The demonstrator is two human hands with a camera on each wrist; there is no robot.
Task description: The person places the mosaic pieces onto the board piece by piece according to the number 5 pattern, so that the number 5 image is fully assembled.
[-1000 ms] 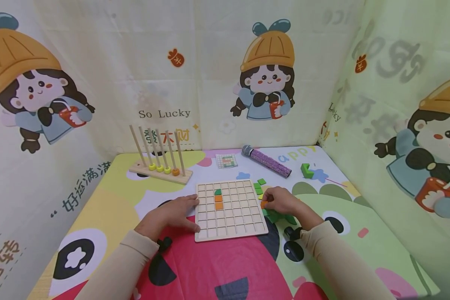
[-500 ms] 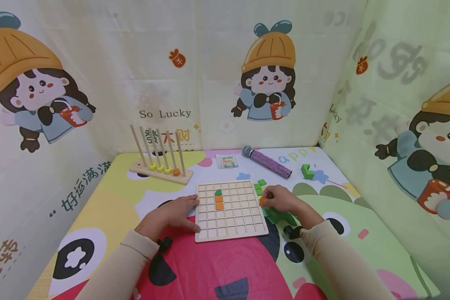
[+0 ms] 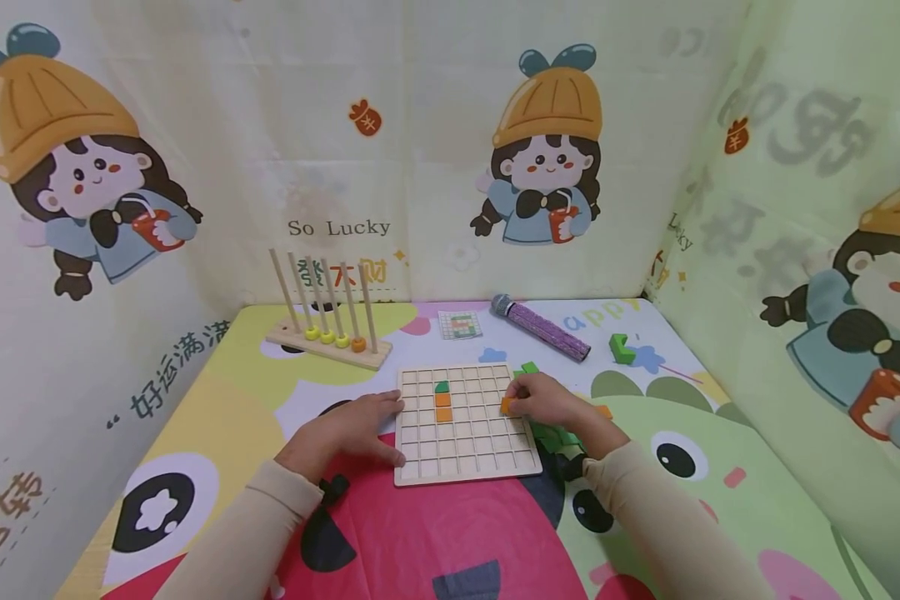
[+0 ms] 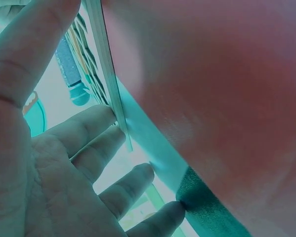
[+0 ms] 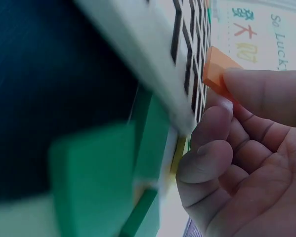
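Note:
A square wooden grid board point(image 3: 468, 450) lies on the table. In one of its columns sit a green piece point(image 3: 442, 387) and, below it, two orange square tiles point(image 3: 443, 414). My left hand point(image 3: 345, 432) rests at the board's left edge; its fingers point(image 4: 96, 126) touch the rim without curling round it. Between thumb and fingers my right hand point(image 3: 546, 400) pinches another orange square tile point(image 5: 218, 69), held over the right side of the grid. Loose green pieces point(image 5: 96, 173) lie beside the board's right edge, partly hidden by the right hand and wrist.
Behind the board are a small pattern card point(image 3: 461, 325), a purple glittery microphone point(image 3: 543, 329) and a wooden peg stand point(image 3: 330, 346) with yellow and orange beads. A green block point(image 3: 622, 349) stands at the back right. Cartoon-printed cloth walls point(image 3: 435, 167) enclose the table.
The right hand has lifted the orange tile from beside the board and moved left over the grid's right columns. The left hand stays at the board's edge. The head view has shifted slightly.

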